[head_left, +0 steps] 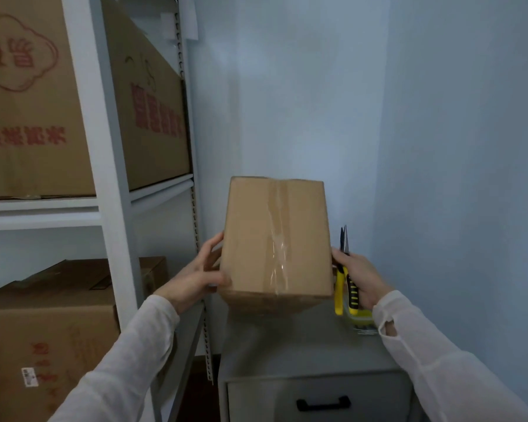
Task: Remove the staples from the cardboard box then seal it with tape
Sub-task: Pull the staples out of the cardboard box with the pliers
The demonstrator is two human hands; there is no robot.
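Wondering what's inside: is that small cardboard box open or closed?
Closed, on the side shown: the cardboard box has flat flaps with clear tape along their seam. Other sides are hidden.

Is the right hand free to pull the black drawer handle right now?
Probably not. The right hand grips the pliers and braces the cardboard box, held with the left hand; the drawer handle itself sits unobstructed below.
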